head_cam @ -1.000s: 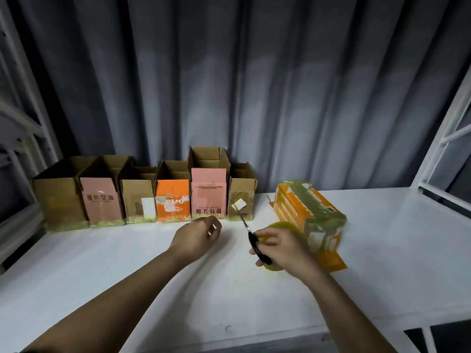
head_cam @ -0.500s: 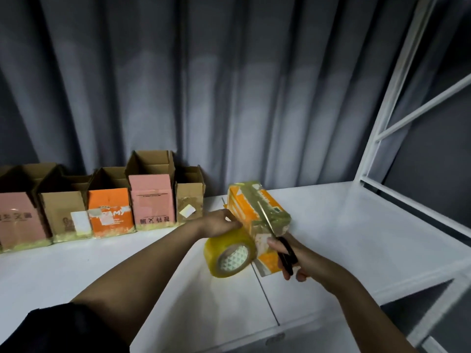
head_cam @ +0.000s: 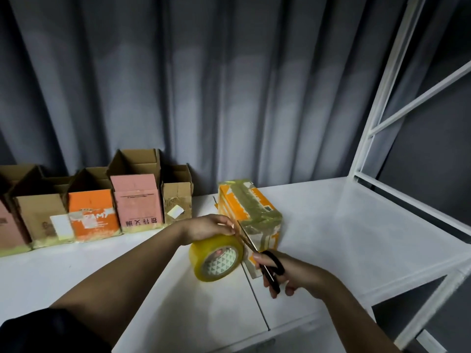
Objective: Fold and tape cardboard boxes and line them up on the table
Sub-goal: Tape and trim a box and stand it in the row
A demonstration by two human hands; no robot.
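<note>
An orange box (head_cam: 251, 207) wrapped in yellowish tape lies on its side on the white table (head_cam: 344, 225). My left hand (head_cam: 206, 228) grips a yellow tape roll (head_cam: 216, 257) just left of the box. My right hand (head_cam: 288, 275) holds black-handled scissors (head_cam: 260, 253), their blades reaching up between the roll and the box. Along the curtain stands a row of open boxes: brown (head_cam: 177, 197), pink (head_cam: 137, 200), orange (head_cam: 91, 212) and more at the left edge.
A white metal rack frame (head_cam: 377, 118) rises at the right, with a lower shelf ledge (head_cam: 420, 266). A seam (head_cam: 257, 299) runs across the tabletop toward me. A dark curtain (head_cam: 204, 85) hangs behind everything.
My left hand moved from the table to grip the tape roll and lifted it beside the box. My right hand brought the scissors' blades to the tape. The view swung right.
</note>
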